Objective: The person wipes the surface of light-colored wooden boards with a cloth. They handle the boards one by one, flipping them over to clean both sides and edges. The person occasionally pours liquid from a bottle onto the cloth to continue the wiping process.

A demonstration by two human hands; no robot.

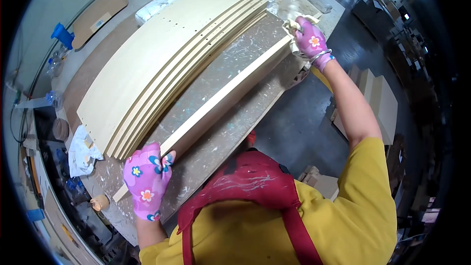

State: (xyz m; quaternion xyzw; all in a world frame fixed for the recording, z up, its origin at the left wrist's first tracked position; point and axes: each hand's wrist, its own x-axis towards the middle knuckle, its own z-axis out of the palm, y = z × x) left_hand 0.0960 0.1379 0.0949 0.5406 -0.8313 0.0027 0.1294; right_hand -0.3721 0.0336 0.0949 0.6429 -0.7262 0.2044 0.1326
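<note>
A long pale wooden board [223,97] stands on its narrow edge across the paint-spattered worktable [235,54], running from near left to far right. My left hand [147,179], in a pink flowered glove, is closed around its near end. At the far end my right hand [310,39], in a matching glove, grips a crumpled whitish rag [289,26] against the board's end. Beyond the board lies a stack of several light wooden panels [167,49], their edges stepped, with small dark holes in the top one.
A clear plastic bottle [290,4] stands near the table's far right corner. White cloth [83,152] and a roll of tape [99,202] are at the near left. Brown cardboard [100,17] lies at the back left. Stacked panels [378,103] stand on the floor at right.
</note>
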